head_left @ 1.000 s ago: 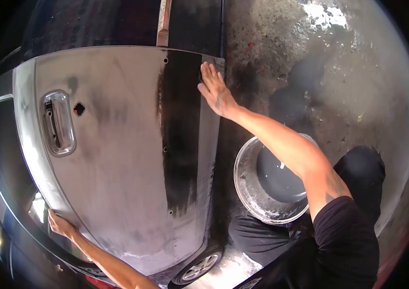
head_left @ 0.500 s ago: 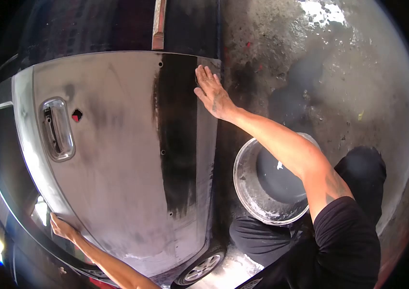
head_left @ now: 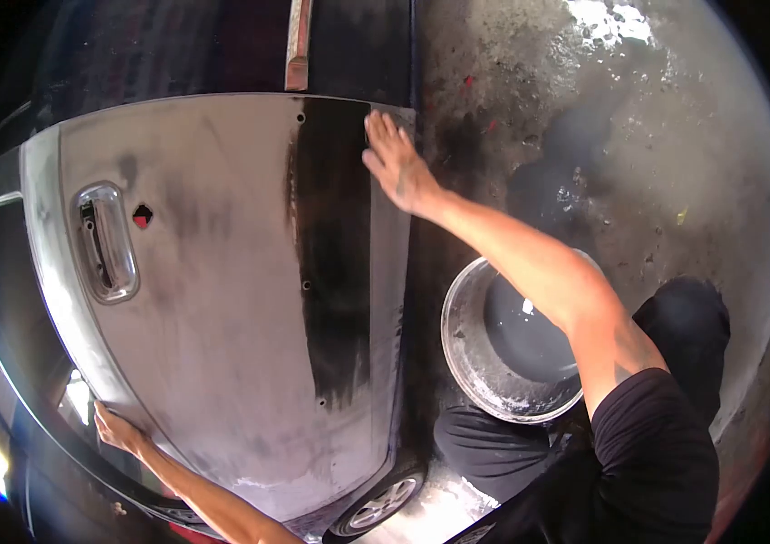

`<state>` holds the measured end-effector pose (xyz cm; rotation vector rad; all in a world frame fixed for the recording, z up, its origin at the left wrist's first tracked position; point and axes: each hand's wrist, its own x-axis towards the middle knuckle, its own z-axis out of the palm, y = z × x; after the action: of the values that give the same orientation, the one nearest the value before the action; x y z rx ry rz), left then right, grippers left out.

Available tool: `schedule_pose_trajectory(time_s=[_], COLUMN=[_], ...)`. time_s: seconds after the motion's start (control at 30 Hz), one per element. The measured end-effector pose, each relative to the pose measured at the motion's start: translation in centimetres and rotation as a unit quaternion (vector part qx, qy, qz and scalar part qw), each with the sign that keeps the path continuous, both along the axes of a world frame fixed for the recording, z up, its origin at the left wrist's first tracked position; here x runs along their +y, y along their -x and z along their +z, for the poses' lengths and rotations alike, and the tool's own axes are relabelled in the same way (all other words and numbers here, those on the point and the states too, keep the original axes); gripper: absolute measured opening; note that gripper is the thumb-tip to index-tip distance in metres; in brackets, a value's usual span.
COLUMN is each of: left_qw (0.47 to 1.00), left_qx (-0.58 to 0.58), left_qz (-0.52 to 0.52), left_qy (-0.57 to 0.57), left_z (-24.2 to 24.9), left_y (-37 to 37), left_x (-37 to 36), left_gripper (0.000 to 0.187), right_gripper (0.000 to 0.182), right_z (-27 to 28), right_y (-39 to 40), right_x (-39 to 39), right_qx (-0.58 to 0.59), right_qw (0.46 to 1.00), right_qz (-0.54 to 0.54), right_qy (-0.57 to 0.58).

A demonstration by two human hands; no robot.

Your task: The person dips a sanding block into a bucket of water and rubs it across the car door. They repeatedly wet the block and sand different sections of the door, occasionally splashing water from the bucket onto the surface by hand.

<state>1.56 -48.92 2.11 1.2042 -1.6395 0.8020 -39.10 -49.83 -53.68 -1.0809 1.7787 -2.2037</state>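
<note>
Head view: right hand (head_left: 396, 161) flat on car door (head_left: 222, 299).

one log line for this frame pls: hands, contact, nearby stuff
right hand: flat on car door, by its black strip | left hand: gripping door edge | nearby: metal basin on wet floor

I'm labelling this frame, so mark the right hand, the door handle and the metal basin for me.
right hand (head_left: 396, 163), head view, on the back of the hand.
door handle (head_left: 108, 240), head view, on the middle of the recess.
metal basin (head_left: 468, 349), head view, on its left inner wall.
</note>
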Motion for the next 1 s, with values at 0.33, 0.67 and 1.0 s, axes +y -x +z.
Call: schedule_pose_trajectory(time_s=[0.33,0.67,1.0], left_qw=[0.999,1.0,0.996], left_qx=[0.026,0.004,0.062], left_qz=[-0.009,-0.017,-0.067], left_qy=[-0.017,-0.008,-0.017], left_z=[0.3,0.2,-0.5], left_y=[-0.6,-0.5,0.8], left_x=[-0.1,0.1,0.4], left_gripper=[0.052,0.051,0.045], right_gripper=[0.065,0.08,0.081], right_z=[0.9,4.8,7.5], right_y=[-1.1,-15.0,-14.8], right_x=[0.7,5.3,5.3], right_qx=[-0.028,0.008,0.004], right_qw=[0.999,0.997,0.999], right_qz=[0.027,0.074,0.006], right_qy=[0.009,0.024,0.033])
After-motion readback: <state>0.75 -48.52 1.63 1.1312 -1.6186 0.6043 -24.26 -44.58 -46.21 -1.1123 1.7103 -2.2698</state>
